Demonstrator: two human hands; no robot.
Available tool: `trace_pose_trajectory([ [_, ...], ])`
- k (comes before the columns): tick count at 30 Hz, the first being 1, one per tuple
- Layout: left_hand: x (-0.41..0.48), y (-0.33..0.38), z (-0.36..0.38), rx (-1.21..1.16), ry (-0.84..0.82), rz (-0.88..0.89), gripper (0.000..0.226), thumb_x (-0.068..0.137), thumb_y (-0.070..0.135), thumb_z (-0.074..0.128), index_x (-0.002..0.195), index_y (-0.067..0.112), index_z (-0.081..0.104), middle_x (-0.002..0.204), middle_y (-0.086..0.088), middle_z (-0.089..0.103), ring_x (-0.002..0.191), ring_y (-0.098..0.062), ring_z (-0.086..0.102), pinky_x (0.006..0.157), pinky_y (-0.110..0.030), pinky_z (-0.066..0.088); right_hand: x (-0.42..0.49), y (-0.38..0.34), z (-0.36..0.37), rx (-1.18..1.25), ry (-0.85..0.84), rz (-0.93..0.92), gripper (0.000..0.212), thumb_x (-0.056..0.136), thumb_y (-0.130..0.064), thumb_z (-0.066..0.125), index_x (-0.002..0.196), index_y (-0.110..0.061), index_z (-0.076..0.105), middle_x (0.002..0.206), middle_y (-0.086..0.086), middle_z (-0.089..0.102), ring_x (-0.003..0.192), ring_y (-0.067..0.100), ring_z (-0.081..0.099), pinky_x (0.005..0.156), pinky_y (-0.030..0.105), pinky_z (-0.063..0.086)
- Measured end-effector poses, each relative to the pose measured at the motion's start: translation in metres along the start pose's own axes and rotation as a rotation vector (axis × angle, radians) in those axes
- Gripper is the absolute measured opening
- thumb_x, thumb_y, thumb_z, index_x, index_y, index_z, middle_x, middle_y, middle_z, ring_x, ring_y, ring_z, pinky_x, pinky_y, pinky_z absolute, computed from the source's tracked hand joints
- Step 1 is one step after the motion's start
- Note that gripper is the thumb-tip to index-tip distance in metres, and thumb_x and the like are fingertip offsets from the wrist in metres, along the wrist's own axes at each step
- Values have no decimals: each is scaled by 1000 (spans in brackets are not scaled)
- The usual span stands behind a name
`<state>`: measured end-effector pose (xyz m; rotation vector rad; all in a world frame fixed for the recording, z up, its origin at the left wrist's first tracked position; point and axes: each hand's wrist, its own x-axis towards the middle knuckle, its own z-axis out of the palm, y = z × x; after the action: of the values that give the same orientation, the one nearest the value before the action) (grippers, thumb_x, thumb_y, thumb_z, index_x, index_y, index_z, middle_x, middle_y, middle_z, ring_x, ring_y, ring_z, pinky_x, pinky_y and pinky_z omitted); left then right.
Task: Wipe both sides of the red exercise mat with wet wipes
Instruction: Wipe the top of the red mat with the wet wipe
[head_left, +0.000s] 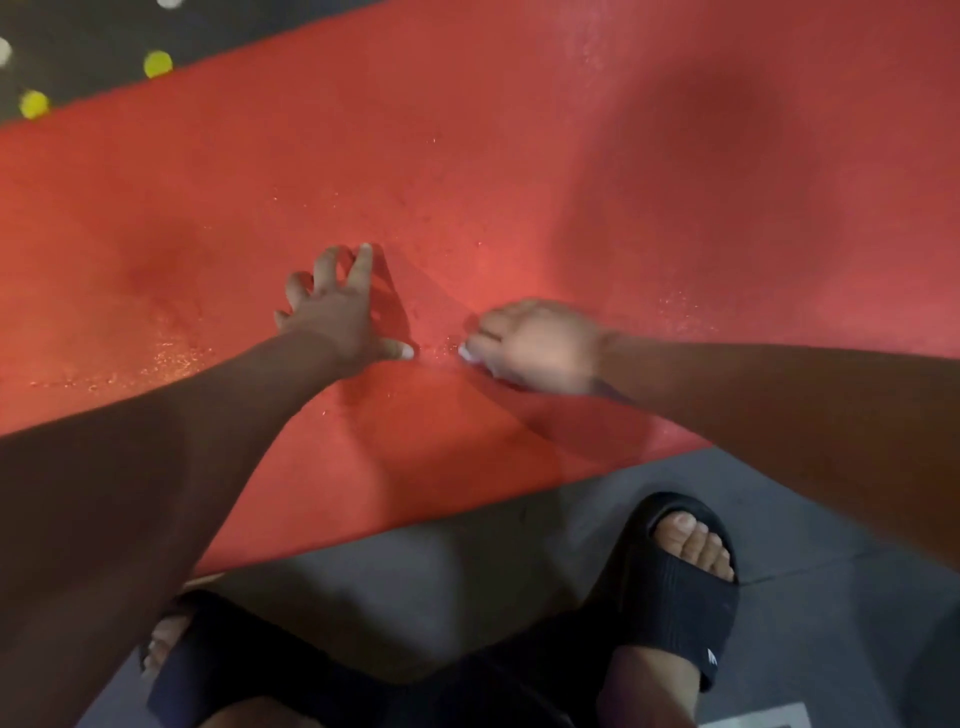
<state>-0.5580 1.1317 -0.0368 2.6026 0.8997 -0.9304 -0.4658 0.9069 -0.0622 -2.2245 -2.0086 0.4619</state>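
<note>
The red exercise mat (519, 156) lies flat on the floor and fills most of the view, with shiny wet patches on it. My left hand (337, 312) rests on the mat with its fingers spread, just left of centre. My right hand (535, 343) is blurred and presses a white wet wipe (470, 354) down on the mat; only small white bits of the wipe show under the fingers. The two hands are a short gap apart.
Grey floor (467, 571) runs along the mat's near edge. My two feet in black slides (675, 582) stand there, close to the mat. Dark floor with yellow and white dots (157, 63) lies beyond the far left edge.
</note>
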Motion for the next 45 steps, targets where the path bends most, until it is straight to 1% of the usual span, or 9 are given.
trace_pose_trajectory([
  [6, 26, 19, -15, 42, -27, -29, 137, 67, 56, 89, 157, 45, -15, 166, 6, -25, 151, -46, -15, 114, -74, 17, 29, 80, -28, -55, 171, 576, 20, 91, -18, 60, 108, -10, 56, 96, 19, 60, 85, 40, 62, 71, 45, 48],
  [9, 30, 28, -18, 44, -63, -69, 137, 70, 49, 89, 156, 47, -18, 164, 5, -30, 151, -46, -17, 112, -76, 16, 29, 64, -15, 28, 202, 390, 16, 90, -10, 58, 105, -9, 57, 90, 17, 61, 80, 38, 62, 68, 42, 48],
  [14, 36, 24, -8, -14, -102, -77, 135, 74, 41, 88, 154, 49, -21, 163, 2, -35, 150, -46, -20, 113, -75, 20, 10, 27, -9, 11, 47, -106, 33, 104, -33, 41, 123, -13, 61, 113, 14, 62, 103, 32, 58, 87, 36, 45],
  [17, 37, 23, -11, -1, -112, -79, 136, 74, 43, 88, 152, 50, -23, 161, 2, -37, 150, -45, -21, 113, -75, 21, 28, 67, -19, -22, 81, 44, 24, 97, -29, 53, 109, -10, 62, 93, 14, 61, 82, 35, 62, 70, 38, 49],
  [21, 38, 25, -14, -17, -153, -87, 135, 77, 42, 87, 150, 50, -27, 157, 3, -44, 149, -46, -25, 113, -75, 18, 46, 117, -45, -16, 141, 495, 24, 98, -26, 52, 113, -8, 57, 105, 19, 59, 95, 40, 59, 80, 45, 45],
  [28, 42, 21, -13, -59, -182, -84, 135, 77, 40, 87, 150, 51, -26, 156, 5, -46, 147, -45, -29, 114, -74, 15, 35, 80, -29, -72, -68, -203, 12, 100, -27, 56, 107, -18, 57, 92, 3, 59, 85, 22, 56, 75, 31, 47],
  [34, 41, 15, -10, -67, -162, -62, 136, 73, 39, 89, 152, 54, -21, 159, 8, -41, 149, -43, -28, 115, -74, 15, 71, 120, -45, -89, 141, 458, 23, 97, -24, 51, 112, -8, 58, 105, 20, 62, 95, 40, 59, 78, 43, 44],
  [41, 43, 12, -11, 16, -172, -12, 136, 73, 54, 85, 150, 49, -28, 159, 2, -42, 148, -50, -24, 113, -74, 23, 34, 28, -22, 97, -7, -131, 34, 99, -33, 40, 116, -12, 61, 97, 10, 62, 89, 32, 59, 78, 39, 49],
  [45, 42, 6, -16, -2, -195, 28, 139, 68, 61, 85, 150, 50, -27, 159, 3, -41, 147, -49, -25, 113, -72, 25, 50, 83, -27, -9, 114, 93, 19, 94, -30, 59, 103, -13, 61, 92, 13, 62, 86, 36, 61, 76, 41, 50],
])
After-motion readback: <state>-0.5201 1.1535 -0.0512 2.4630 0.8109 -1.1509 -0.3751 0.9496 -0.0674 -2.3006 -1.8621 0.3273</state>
